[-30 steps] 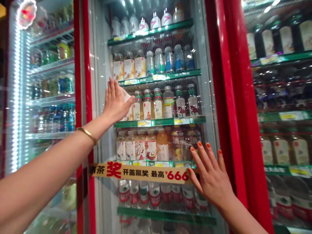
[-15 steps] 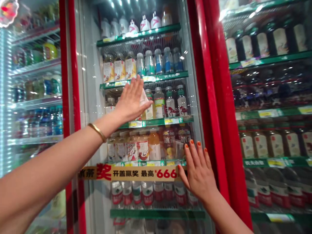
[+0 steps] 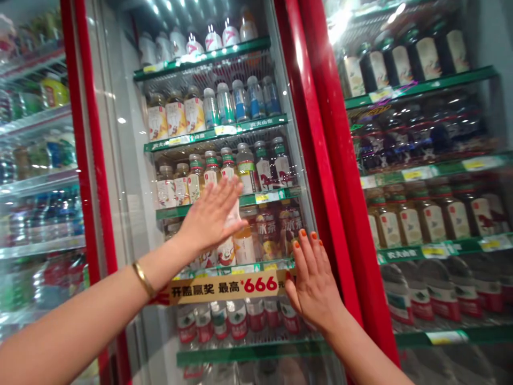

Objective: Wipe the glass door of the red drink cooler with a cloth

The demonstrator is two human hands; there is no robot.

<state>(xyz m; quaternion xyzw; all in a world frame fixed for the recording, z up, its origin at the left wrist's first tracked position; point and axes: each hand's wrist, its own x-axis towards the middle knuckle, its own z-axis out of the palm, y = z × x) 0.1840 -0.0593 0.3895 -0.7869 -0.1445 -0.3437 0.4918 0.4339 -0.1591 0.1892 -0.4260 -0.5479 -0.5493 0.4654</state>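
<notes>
My left hand [image 3: 210, 216] lies flat on the glass door [image 3: 128, 176] of a drinks cooler, pressing a white tissue [image 3: 233, 218] against it. A gold bangle [image 3: 143, 279] circles that wrist. My right hand [image 3: 315, 283] rests on the same glass, fingers spread and nails painted orange, holding nothing. It sits just above the lower shelf, at the right end of a tan paper banner [image 3: 228, 286] printed with "666". Behind the glass stand rows of bottled drinks [image 3: 244, 243].
A red door frame [image 3: 324, 133] runs up on the right, and another [image 3: 86, 133] on the left. Green-edged shelves [image 3: 216, 131] carry price labels. Neighbouring cooler doors on both sides show more bottles, with bright reflections on the glass.
My left hand has slid down the glass with the tissue, from the upper bottle row to the row below. The view has swung, shifting the cooler left in the frame.
</notes>
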